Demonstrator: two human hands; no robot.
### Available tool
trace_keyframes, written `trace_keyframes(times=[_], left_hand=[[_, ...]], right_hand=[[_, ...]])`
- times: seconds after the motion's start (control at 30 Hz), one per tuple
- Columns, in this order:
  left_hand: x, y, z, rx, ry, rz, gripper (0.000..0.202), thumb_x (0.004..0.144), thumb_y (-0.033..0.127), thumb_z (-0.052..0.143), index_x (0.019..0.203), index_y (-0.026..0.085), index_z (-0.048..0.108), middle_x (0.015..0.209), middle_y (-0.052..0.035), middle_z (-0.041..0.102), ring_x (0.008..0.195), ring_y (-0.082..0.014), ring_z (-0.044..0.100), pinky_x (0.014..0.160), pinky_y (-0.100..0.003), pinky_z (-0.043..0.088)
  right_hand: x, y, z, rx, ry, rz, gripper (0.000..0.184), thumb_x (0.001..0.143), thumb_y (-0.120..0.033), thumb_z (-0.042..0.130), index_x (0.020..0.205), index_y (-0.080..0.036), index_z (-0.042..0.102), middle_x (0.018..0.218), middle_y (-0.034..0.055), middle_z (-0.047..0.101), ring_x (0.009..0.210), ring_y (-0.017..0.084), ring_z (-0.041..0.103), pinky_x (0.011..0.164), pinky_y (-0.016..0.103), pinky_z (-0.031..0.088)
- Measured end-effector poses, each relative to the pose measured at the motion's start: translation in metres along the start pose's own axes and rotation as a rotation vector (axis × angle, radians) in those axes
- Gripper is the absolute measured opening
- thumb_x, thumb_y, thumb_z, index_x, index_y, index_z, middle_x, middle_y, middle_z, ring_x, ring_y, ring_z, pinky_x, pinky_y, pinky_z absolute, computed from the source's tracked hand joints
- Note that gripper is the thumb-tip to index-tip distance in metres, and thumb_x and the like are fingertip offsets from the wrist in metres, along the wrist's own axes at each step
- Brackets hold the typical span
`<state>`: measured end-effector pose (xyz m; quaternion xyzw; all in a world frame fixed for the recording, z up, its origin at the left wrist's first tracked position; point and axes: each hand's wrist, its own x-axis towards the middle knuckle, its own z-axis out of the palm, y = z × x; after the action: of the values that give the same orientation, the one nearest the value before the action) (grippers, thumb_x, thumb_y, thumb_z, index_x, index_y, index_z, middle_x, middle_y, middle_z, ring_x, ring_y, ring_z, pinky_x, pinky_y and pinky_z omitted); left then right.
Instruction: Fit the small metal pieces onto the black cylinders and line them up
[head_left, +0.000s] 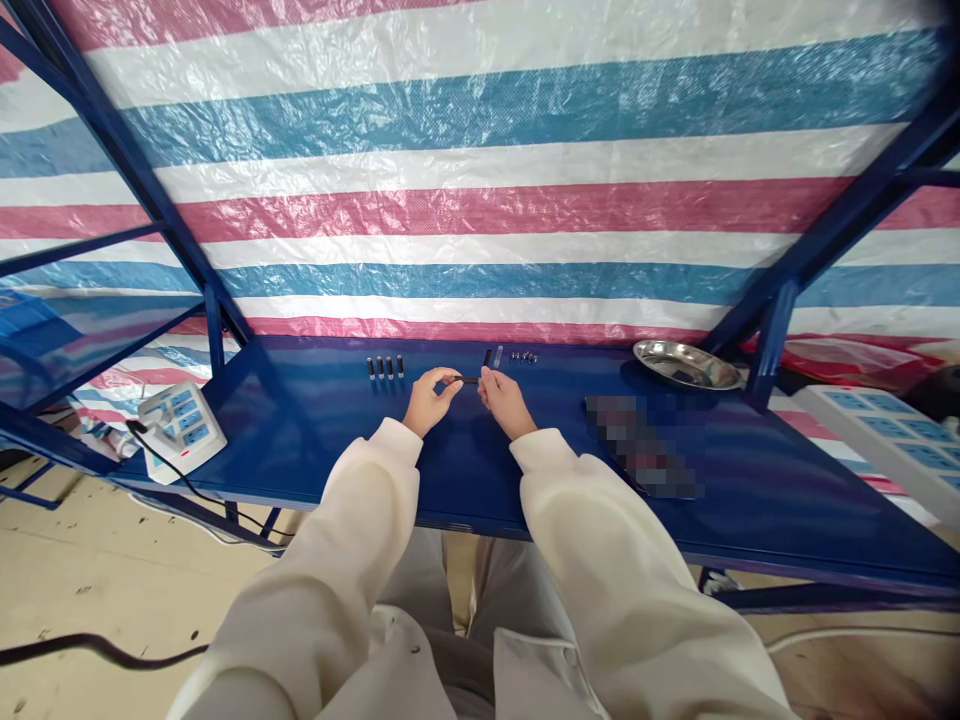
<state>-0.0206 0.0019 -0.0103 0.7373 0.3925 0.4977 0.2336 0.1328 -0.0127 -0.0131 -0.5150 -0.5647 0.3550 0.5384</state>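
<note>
1. Power strip (180,425): white with blue sockets, at the left end of the blue surface (315,440). A black cable trails off towards the floor.

2. Four small dark cylinders (384,367): upright in a row near the back edge, just left of the hands and apart from them.

3. Left hand (427,402): cream sleeve, fingers closed in a tip pinch on the left end of the small dark rod (470,380).

4. Small dark rod: held level between both hands, just above the surface, middle of the bench towards the back.
   - Handling, by judgement: light, stiff and slim, and probably smooth enough to slip or roll if set down.
   - Best taken at its two ends with fingertips, as both hands do here; a middle grip would hide most of it.
   - It is too small in this view to tell whether it is one piece or two joined.

5. Right hand (504,402): cream sleeve, fingers pinched on the rod's right end.

6. Two small upright pieces (493,356): just behind the right hand, one seemingly clear.

7. Cluster of small dark bits (523,356): loose, beside those pieces.

8. Dark flat item (641,450): blurred, lying right of the hands.

9. Metal dish (686,365): shallow and shiny, by the right upright.

10. Second power strip (877,430): off the surface, far right.
</note>
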Motion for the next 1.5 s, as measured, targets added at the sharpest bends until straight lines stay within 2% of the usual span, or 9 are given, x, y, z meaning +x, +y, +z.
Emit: trace_keyframes(times=[0.13,0.27,0.43,0.67,1.1,1.2,1.3,1.37,1.5], left_hand=[[-0.002,0.005,-0.002,0.184,-0.060,0.061,0.013,0.086,0.027,0.051,0.088,0.019,0.061,0.081,-0.0025,0.064,0.077,-0.0158,0.057,0.079,-0.030,0.042],[-0.002,0.007,-0.003,0.228,-0.100,0.045,0.020,0.091,0.031,0.042,0.085,0.019,0.057,0.080,-0.0023,0.061,0.078,-0.0154,0.056,0.076,-0.029,0.040],[-0.002,0.009,-0.003,0.131,-0.135,-0.024,0.035,0.093,0.038,0.033,0.068,0.019,0.048,0.068,-0.0005,0.053,0.068,-0.0143,0.051,0.070,-0.028,0.039],[-0.003,0.010,0.000,-0.049,-0.123,-0.173,0.052,0.091,0.055,0.028,0.059,0.019,0.046,0.061,0.0001,0.050,0.062,-0.0130,0.047,0.067,-0.027,0.039],[-0.001,0.004,0.002,-0.196,-0.136,-0.338,0.055,0.088,0.054,0.036,0.047,0.019,0.038,0.046,0.0020,0.042,0.049,-0.0109,0.044,0.061,-0.028,0.040],[-0.001,0.004,0.002,-0.207,-0.127,-0.287,0.050,0.088,0.053,0.038,0.054,0.018,0.045,0.053,0.0014,0.048,0.052,-0.0101,0.047,0.060,-0.026,0.041],[-0.001,0.002,0.002,-0.217,-0.125,-0.208,0.035,0.085,0.050,0.048,0.074,0.017,0.053,0.067,0.0005,0.056,0.058,-0.0098,0.051,0.060,-0.024,0.043],[-0.001,0.001,0.002,-0.210,-0.125,-0.177,0.029,0.084,0.046,0.051,0.084,0.017,0.054,0.070,0.0003,0.057,0.059,-0.0097,0.052,0.059,-0.024,0.043],[-0.002,0.002,0.002,-0.175,-0.105,-0.156,0.027,0.085,0.044,0.050,0.085,0.018,0.055,0.068,0.0007,0.056,0.058,-0.0097,0.052,0.058,-0.024,0.042]], right_hand=[[0.000,0.001,0.001,-0.038,0.019,-0.036,0.053,0.079,-0.070,0.037,0.058,-0.022,0.043,0.050,-0.0021,0.042,0.047,0.012,0.040,0.047,0.026,0.033],[-0.001,0.000,0.002,-0.062,0.012,-0.050,0.054,0.080,-0.070,0.035,0.057,-0.022,0.042,0.051,-0.0016,0.043,0.050,0.012,0.040,0.049,0.026,0.034],[-0.003,-0.004,0.002,-0.100,0.016,-0.061,0.054,0.081,-0.070,0.033,0.057,-0.022,0.042,0.053,-0.0008,0.045,0.051,0.013,0.041,0.051,0.027,0.035],[-0.004,-0.007,0.002,-0.186,0.013,-0.076,0.053,0.083,-0.067,0.031,0.056,-0.023,0.042,0.052,-0.0006,0.046,0.053,0.014,0.044,0.055,0.027,0.037],[-0.004,-0.008,0.001,-0.199,0.002,-0.075,0.054,0.081,-0.070,0.031,0.055,-0.023,0.042,0.051,-0.0003,0.046,0.053,0.014,0.044,0.056,0.028,0.037],[-0.002,-0.005,0.001,-0.162,0.000,-0.070,0.053,0.081,-0.069,0.032,0.058,-0.023,0.042,0.052,-0.0010,0.047,0.052,0.014,0.044,0.054,0.027,0.037],[-0.002,-0.003,0.000,-0.116,-0.018,-0.056,0.052,0.083,-0.068,0.031,0.060,-0.023,0.043,0.052,-0.0018,0.046,0.050,0.013,0.044,0.052,0.026,0.038],[-0.002,-0.002,0.000,-0.120,-0.040,-0.059,0.053,0.083,-0.068,0.030,0.059,-0.023,0.042,0.051,-0.0020,0.045,0.050,0.013,0.043,0.052,0.026,0.037],[-0.002,-0.003,0.000,-0.160,-0.030,-0.082,0.053,0.081,-0.070,0.031,0.058,-0.023,0.042,0.051,-0.0013,0.045,0.052,0.014,0.044,0.053,0.026,0.038]])
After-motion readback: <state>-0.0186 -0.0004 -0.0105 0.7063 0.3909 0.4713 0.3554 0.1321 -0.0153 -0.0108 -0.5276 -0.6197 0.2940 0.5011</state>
